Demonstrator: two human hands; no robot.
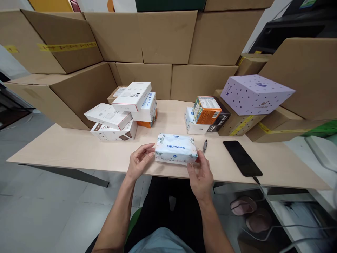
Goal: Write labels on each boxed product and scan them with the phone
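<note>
A soft pack of tissues [175, 147], white with leaf prints and blue lettering, is in front of me near the table's front edge. My right hand [201, 175] grips its right end, thumb at the front side and fingers around the corner. At the left end is my left hand [141, 160], fingers curved and thumb apart; its fingertips are right beside the pack, and I cannot tell whether they touch it. A dark pen [205, 146] lies just beyond my right hand.
White boxes [131, 96] are stacked at the left. An orange box [206, 110] rests on another tissue pack [196, 126] at the right. Beside them, a lilac box [252, 95] tops cardboard boxes. A black phone [242, 158] with a cable lies right. Cardboard walls [158, 38] enclose the back.
</note>
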